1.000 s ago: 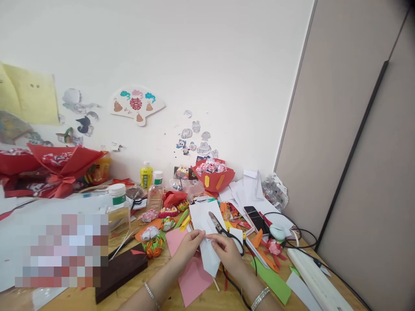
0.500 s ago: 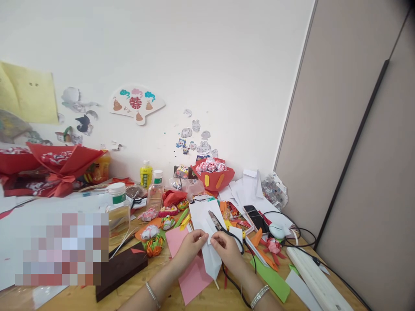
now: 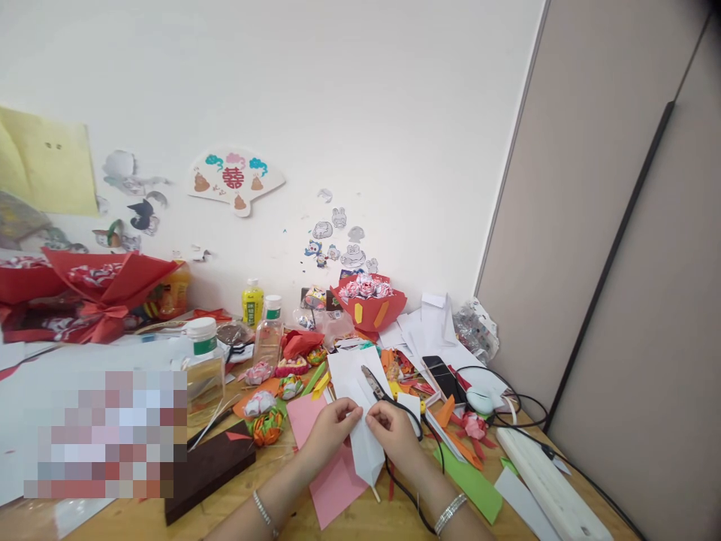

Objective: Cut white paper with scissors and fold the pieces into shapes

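My left hand (image 3: 336, 424) and my right hand (image 3: 390, 427) are close together over the table, thumbs and fingertips pinched. Between them is a folded piece of white paper (image 3: 369, 458), narrowing to a point at the bottom where a thin pale stick end (image 3: 377, 494) shows. The fingers partly hide its upper edge. Just beyond my hands, scissors (image 3: 376, 383) with black handles rest on a white sheet (image 3: 346, 372). Pink paper (image 3: 338, 492) lies under my left wrist, and green paper (image 3: 470, 485) is right of my right wrist.
A dark box (image 3: 211, 477) is at left, near paper flowers (image 3: 267, 426). Bottles (image 3: 269, 330) and a red-wrapped bouquet (image 3: 372, 312) stand by the wall. At right are a phone (image 3: 444, 378), a mouse (image 3: 481, 400), cables and a white power strip (image 3: 552, 485).
Both hands stay pinched in nearly the same place. The white paper between them has shifted very slightly; the whole view has drifted a little.
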The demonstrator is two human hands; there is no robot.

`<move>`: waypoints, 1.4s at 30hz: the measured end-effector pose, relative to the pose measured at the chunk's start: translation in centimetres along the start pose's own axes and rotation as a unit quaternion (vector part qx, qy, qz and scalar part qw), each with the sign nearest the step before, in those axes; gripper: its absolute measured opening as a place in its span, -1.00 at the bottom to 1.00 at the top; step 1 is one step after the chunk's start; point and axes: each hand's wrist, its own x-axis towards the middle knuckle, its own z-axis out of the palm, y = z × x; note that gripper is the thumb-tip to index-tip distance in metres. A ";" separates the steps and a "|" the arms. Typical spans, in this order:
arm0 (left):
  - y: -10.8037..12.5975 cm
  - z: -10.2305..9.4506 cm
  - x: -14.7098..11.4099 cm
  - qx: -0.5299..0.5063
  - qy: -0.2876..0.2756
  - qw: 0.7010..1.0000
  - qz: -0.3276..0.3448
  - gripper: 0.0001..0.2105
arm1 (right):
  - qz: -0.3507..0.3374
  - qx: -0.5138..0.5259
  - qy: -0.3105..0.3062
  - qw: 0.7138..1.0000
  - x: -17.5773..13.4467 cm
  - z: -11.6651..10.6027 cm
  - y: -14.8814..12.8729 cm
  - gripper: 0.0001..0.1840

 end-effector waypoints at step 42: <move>0.6 -1.3 -0.1 0.222 0.083 0.968 0.076 -0.79 | -0.231 -0.328 0.055 0.914 -0.9 -0.9 -1.3 -0.75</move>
